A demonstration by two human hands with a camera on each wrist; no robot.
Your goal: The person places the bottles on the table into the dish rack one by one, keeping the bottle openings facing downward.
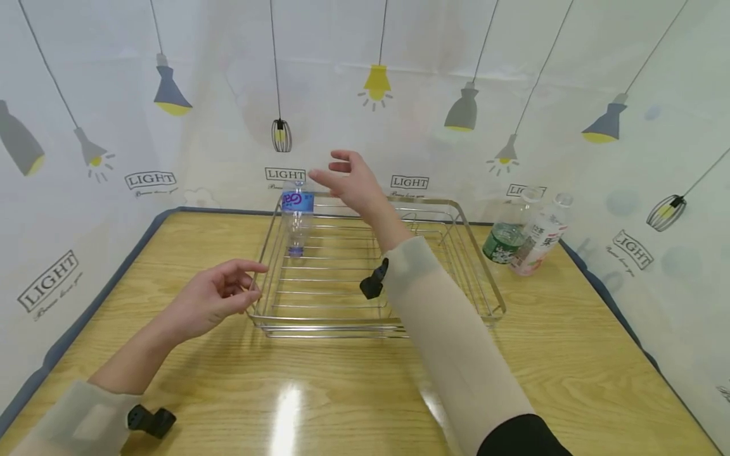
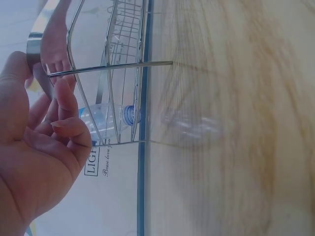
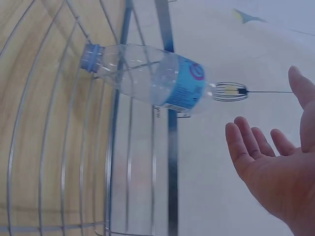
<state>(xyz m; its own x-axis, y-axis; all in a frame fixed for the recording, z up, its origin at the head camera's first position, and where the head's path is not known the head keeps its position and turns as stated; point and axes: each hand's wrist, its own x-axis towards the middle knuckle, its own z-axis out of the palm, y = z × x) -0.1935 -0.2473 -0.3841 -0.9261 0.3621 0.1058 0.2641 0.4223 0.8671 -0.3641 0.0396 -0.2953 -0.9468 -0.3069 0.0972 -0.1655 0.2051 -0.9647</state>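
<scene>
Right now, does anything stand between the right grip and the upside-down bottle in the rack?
Nothing visible does. In the right wrist view, open space separates the right grip from the bottle; the rim of the rack passes behind the bottle, and no bar crosses the gap.

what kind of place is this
Probably a small staged tabletop space, perhaps for recording, though I can't be sure: a wood-grain table, white sheeting printed with hanging lamps and "LIGHT" around its back and sides, and a wire basket holding an upended bottle.
</scene>
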